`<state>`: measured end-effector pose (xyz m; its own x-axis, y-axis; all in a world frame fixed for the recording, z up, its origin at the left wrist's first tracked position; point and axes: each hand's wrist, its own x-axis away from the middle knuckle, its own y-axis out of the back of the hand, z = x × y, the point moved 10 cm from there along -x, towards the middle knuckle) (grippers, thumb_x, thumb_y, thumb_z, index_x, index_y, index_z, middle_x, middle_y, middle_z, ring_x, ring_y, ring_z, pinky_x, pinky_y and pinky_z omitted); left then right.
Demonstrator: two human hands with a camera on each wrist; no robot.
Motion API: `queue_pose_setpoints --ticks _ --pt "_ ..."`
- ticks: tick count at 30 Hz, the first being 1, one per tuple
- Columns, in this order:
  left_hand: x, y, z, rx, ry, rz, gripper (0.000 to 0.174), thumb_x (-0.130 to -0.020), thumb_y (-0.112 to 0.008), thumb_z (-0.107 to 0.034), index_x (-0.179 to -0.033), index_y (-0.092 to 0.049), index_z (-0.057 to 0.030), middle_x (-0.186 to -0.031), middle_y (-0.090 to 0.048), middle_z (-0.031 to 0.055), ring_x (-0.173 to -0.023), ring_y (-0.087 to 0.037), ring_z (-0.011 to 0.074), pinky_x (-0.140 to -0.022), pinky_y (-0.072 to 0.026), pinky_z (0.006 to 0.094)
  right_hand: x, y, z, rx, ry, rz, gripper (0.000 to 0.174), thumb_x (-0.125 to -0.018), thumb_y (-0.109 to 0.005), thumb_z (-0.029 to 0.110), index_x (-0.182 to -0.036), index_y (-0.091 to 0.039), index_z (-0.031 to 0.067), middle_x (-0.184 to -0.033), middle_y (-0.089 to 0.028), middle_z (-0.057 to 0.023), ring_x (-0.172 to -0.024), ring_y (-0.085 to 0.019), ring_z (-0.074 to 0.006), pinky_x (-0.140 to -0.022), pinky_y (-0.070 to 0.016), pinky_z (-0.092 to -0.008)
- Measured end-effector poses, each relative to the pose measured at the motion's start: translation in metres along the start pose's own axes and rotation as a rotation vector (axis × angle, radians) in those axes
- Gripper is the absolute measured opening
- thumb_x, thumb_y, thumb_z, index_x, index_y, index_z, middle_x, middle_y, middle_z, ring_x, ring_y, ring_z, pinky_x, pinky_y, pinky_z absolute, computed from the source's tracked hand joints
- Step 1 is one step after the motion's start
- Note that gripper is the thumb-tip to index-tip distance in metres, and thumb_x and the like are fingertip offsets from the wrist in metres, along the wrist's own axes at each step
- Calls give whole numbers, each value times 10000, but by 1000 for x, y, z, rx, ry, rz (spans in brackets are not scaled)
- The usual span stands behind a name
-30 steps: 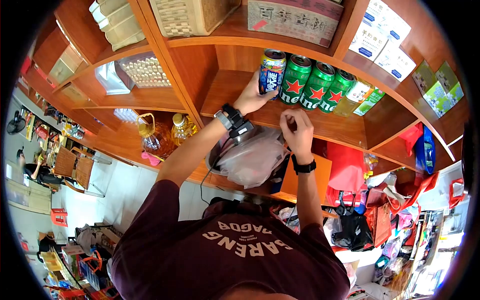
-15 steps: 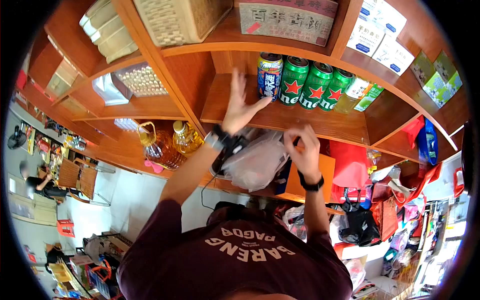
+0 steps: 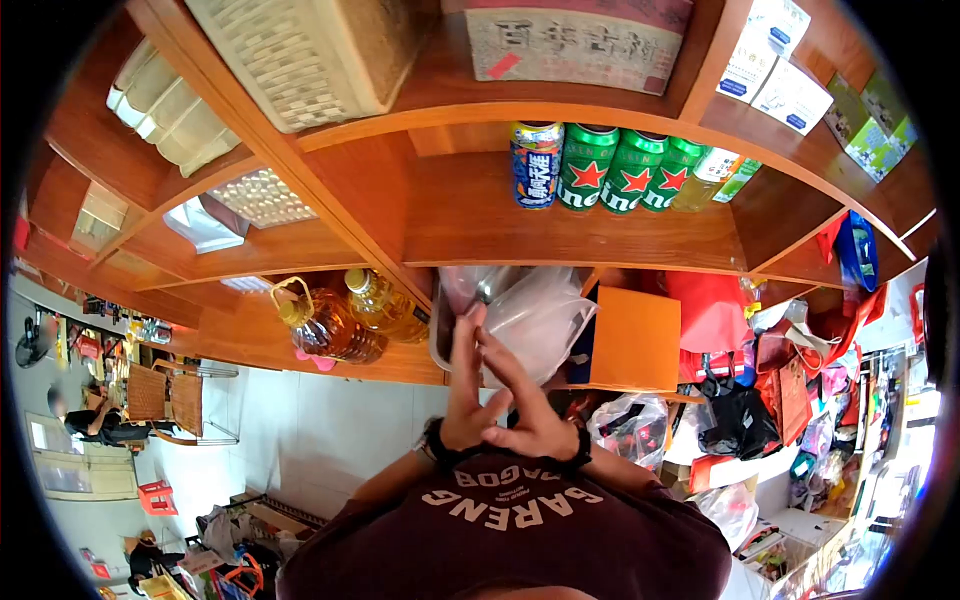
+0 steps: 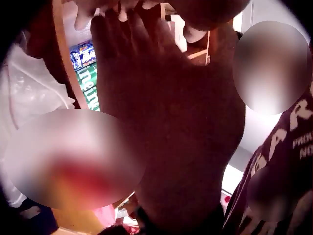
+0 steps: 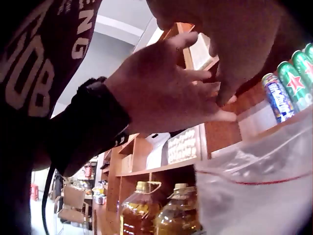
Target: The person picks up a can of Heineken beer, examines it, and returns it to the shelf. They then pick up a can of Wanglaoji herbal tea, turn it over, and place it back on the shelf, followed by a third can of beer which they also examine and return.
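In front of the chest my left hand (image 3: 462, 400) and right hand (image 3: 535, 420) come together, fingers fairly straight and pointing toward the shelf. Their fingertips meet or overlap in the head view, and neither hand holds an object. Just beyond the fingers lies a clear plastic bag (image 3: 530, 325) in a metal basin (image 3: 438, 345). On the shelf above stands a blue patterned can (image 3: 537, 165), at the left end of a row with several green beer cans (image 3: 588, 168). A bottle with a pale label (image 3: 705, 178) and a green-and-white carton (image 3: 738, 180) continue the row.
Two oil bottles (image 3: 340, 330) stand left of the basin, and an orange box (image 3: 635, 340) right of it. A woven box (image 3: 310, 60) and a grey printed box (image 3: 575, 45) occupy the upper shelf. Wooden dividers (image 3: 355, 190) separate the compartments. Another person sits far left.
My left hand has let go of the blue can and drawn back from the shelf. My right hand has also come down toward the chest, meeting the left. The can stays beside the green ones.
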<state>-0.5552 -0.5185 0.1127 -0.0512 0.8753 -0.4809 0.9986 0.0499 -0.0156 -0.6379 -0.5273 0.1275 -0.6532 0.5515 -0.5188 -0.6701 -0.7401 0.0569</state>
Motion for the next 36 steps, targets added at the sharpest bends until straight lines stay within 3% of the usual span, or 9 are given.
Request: queue_pose_setpoints --ticks 2,6,12,20,23,25,29,32,36 --pt "2 11 -8 -161 -4 44 1011 -954 -645 -366 -1593 15 54 -1678 -46 234 -1555 -66 338 -1239 -98 465 -11 -26 4 125 3 36 923 -902 -765 308 -1589 -217 26 -1657 -142 -264 -1543 -148 -413 -1236 -179 -494" --pt "18 66 -9 -62 -30 -186 961 -955 -630 -288 -1605 7 23 -1678 -61 231 -1558 -65 350 -1239 -86 503 -26 -72 -2 144 -69 176 932 -898 -768 351 -1580 -232 12 -1653 -145 -271 -1527 -196 -425 -1231 -227 -458" --pt "57 128 -16 -65 121 -281 867 -957 -610 -184 -1615 -65 -31 -1671 -107 203 -1558 -104 341 -1235 -108 532 -44 -134 -28 177 -207 315 835 -872 -804 314 -1536 -377 41 -1588 -312 -243 -1476 -340 -376 -1186 -338 -429" --pt "119 209 -39 -136 159 -428 703 -1018 -560 -226 -1576 -186 -18 -1581 -299 204 -1453 -337 347 -1166 -314 479 -63 -228 -36 217 -107 377 759 -909 -761 358 -1518 -425 54 -1480 -405 -183 -1315 -461 -343 -1084 -419 -401" --pt "153 245 -36 -37 203 -559 583 -983 -621 -208 -1465 -368 0 -1438 -468 183 -1324 -475 278 -1077 -407 412 -70 -264 -44 153 -150 432 716 -902 -768 342 -1474 -465 36 -1442 -423 -168 -1287 -464 -329 -1068 -426 -412" --pt "180 261 -11 22 454 -502 433 -976 -653 -215 -1312 -506 15 -1210 -626 144 -1113 -601 203 -949 -483 332 -82 -283 -42 92 -83 421 721 -913 -750 361 -1483 -442 46 -1450 -404 -188 -1353 -423 -356 -1076 -440 -444" --pt "209 300 -68 -442 140 -613 411 -934 -684 -183 -1283 -550 -9 -1096 -604 131 -946 -605 241 -768 -492 344 -92 -343 -45 62 -36 503 685 -882 -783 297 -1422 -491 -6 -1400 -467 -187 -1289 -463 -334 -1035 -442 -425" --pt "239 342 -74 -292 194 -758 342 -953 -682 -193 -1206 -571 7 -1048 -663 109 -952 -633 187 -819 -507 308 -85 -397 -66 6 -170 645 702 -882 -778 334 -1423 -488 -7 -1393 -476 -200 -1281 -478 -333 -1034 -443 -429" --pt "279 376 -90 -70 275 -906 262 -948 -688 -170 -1114 -598 11 -983 -703 103 -914 -651 157 -822 -523 296 -85 -455 -64 -48 -9 705 792 -886 -761 399 -1456 -434 -44 -1404 -467 -236 -1275 -501 -372 -1072 -416 -458"
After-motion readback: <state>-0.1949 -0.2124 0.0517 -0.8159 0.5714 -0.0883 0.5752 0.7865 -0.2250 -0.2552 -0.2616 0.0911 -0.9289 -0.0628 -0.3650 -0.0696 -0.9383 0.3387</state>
